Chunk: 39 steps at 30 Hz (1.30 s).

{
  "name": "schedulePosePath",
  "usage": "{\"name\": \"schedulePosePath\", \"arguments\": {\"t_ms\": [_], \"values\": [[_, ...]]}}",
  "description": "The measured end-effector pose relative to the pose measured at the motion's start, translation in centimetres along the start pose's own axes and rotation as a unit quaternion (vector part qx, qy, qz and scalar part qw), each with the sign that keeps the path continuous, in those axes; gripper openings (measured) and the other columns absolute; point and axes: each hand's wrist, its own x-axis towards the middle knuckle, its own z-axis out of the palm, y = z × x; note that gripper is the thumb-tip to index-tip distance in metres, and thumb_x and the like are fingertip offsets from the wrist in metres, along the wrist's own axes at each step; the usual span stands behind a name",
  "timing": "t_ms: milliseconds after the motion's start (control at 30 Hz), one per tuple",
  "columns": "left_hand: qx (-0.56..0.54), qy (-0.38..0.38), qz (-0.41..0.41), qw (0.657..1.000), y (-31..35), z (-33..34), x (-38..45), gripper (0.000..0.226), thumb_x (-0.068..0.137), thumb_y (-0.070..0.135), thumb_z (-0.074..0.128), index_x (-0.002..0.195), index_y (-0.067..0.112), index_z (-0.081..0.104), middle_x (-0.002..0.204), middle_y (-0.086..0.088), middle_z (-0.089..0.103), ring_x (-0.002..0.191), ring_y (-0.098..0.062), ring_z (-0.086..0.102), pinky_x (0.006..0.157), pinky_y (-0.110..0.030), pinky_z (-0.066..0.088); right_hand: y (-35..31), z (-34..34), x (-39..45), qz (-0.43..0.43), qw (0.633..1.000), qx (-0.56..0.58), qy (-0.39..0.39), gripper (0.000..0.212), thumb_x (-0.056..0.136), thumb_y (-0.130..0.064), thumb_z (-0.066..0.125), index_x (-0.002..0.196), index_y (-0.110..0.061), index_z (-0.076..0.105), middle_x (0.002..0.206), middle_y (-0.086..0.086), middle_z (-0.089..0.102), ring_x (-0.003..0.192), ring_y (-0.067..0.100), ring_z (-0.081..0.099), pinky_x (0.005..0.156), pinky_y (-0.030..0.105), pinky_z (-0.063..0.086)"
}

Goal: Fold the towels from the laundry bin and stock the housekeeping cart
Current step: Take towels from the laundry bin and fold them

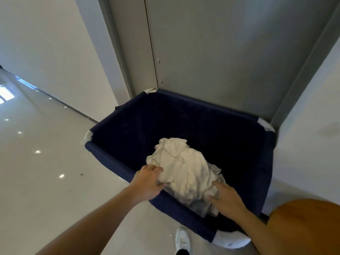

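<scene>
A crumpled bundle of white towels (184,168) sits over the near side of a dark blue fabric laundry bin (110,161). My left hand (149,183) grips the bundle's left edge, fingers curled into the cloth. On the bundle's right lower side, my right hand (226,197) has its fingers dug into the folds. The bin's inside is dark and its bottom cannot be made out. No housekeeping cart shows in the head view.
The bin stands against a grey door (220,52) set in a recess between white walls. Glossy tiled floor (36,162) stretches to the left. An orange-brown rounded object (309,221) sits at the lower right. My white shoe (182,240) is below the bin.
</scene>
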Motion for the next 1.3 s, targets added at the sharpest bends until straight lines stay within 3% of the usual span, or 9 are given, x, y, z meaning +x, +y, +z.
{"name": "schedulePosePath", "arguments": {"t_ms": [100, 333, 500, 667, 833, 967, 1133, 1200, 1300], "values": [[0.000, -0.039, -0.010, 0.999, -1.8, 0.9, 4.7, 0.054, 0.096, 0.047, 0.055, 0.146, 0.027, 0.047, 0.144, 0.004, 0.050, 0.134, -0.027, 0.043, 0.109, -0.041, 0.040, 0.1, 1.1, 5.4, 0.041, 0.999, 0.015, -0.027, 0.061, 0.099, -0.043, 0.058, 0.152, -0.019, 0.039, 0.146, 0.011, 0.048, 0.131, 0.025, 0.048, 0.104, 0.029, 0.043], [0.007, -0.139, -0.022, 0.990, -5.0, 3.2, 14.1, 0.052, 0.097, 0.042, 0.058, 0.146, 0.025, 0.049, 0.146, -0.001, 0.052, 0.135, -0.029, 0.044, 0.110, -0.038, 0.040, 0.7, 5.1, 14.2, 0.131, 0.980, 0.103, -0.111, 0.031, 0.098, -0.036, 0.059, 0.113, -0.010, 0.062, 0.118, 0.010, 0.065, 0.099, 0.021, 0.060, 0.083, 0.031, 0.052], [0.000, -0.225, -0.007, 0.974, -6.4, 7.4, 19.6, 0.059, 0.085, 0.052, 0.051, 0.139, 0.029, 0.056, 0.137, -0.001, 0.059, 0.126, -0.029, 0.053, 0.101, -0.044, 0.049, 1.9, 8.4, 17.2, 0.206, 0.958, 0.147, -0.134, 0.030, 0.099, -0.033, 0.058, 0.121, -0.013, 0.063, 0.127, 0.011, 0.066, 0.109, 0.028, 0.064, 0.080, 0.029, 0.050], [-0.026, -0.293, 0.021, 0.955, -7.1, 13.1, 24.2, 0.041, 0.096, 0.037, 0.062, 0.134, 0.022, 0.061, 0.130, -0.002, 0.063, 0.119, -0.023, 0.057, 0.095, -0.041, 0.053, 5.4, 12.5, 19.7, 0.315, 0.912, 0.219, -0.142, 0.032, 0.102, -0.029, 0.054, 0.130, -0.012, 0.059, 0.128, 0.012, 0.063, 0.103, 0.023, 0.060, 0.079, 0.024, 0.045], [-0.041, -0.350, 0.076, 0.933, -7.4, 20.1, 27.8, 0.036, 0.100, 0.029, 0.061, 0.135, 0.017, 0.061, 0.128, -0.001, 0.062, 0.113, -0.017, 0.058, 0.095, -0.028, 0.048, 10.8, 18.0, 23.1, 0.441, 0.855, 0.252, -0.106, 0.043, 0.101, -0.028, 0.058, 0.134, -0.001, 0.057, 0.136, 0.018, 0.059, 0.121, 0.034, 0.059, 0.097, 0.035, 0.049], [-0.038, -0.392, 0.077, 0.916, -8.2, 26.4, 29.5, 0.036, 0.100, 0.030, 0.061, 0.131, 0.010, 0.063, 0.126, -0.007, 0.065, 0.111, -0.020, 0.059, 0.089, -0.025, 0.044, 15.4, 23.0, 25.9, 0.516, 0.787, 0.335, -0.028, 0.041, 0.096, -0.019, 0.064, 0.121, 0.013, 0.060, 0.116, 0.027, 0.067, 0.092, 0.028, 0.062, 0.086, 0.044, 0.054], [-0.039, -0.420, 0.073, 0.904, -9.5, 31.3, 30.5, 0.036, 0.100, 0.033, 0.060, 0.132, 0.016, 0.063, 0.132, -0.006, 0.063, 0.118, -0.019, 0.057, 0.090, -0.022, 0.038, 19.7, 26.9, 30.8, 0.516, 0.744, 0.415, 0.086, 0.020, 0.092, -0.019, 0.066, 0.109, -0.010, 0.070, 0.100, 0.005, 0.067, 0.086, 0.018, 0.063, 0.063, 0.024, 0.048], [-0.033, -0.432, 0.073, 0.898, -10.3, 32.5, 30.6, 0.037, 0.100, 0.033, 0.059, 0.134, 0.019, 0.061, 0.135, -0.006, 0.061, 0.122, -0.019, 0.055, 0.091, -0.021, 0.036, 20.5, 28.0, 32.5, 0.518, 0.733, 0.424, 0.119, 0.007, 0.089, -0.022, 0.071, 0.089, -0.016, 0.071, 0.090, 0.000, 0.067, 0.076, 0.012, 0.061, 0.062, 0.022, 0.048], [-0.031, -0.446, 0.061, 0.892, -11.0, 33.3, 30.8, 0.038, 0.100, 0.033, 0.059, 0.135, 0.019, 0.061, 0.136, -0.005, 0.061, 0.123, -0.019, 0.055, 0.092, -0.021, 0.035, 20.7, 29.6, 33.6, 0.537, 0.720, 0.410, 0.157, 0.026, 0.082, -0.024, 0.076, 0.062, -0.018, 0.062, 0.076, 0.002, 0.066, 0.068, 0.016, 0.059, 0.064, 0.029, 0.049]]}}
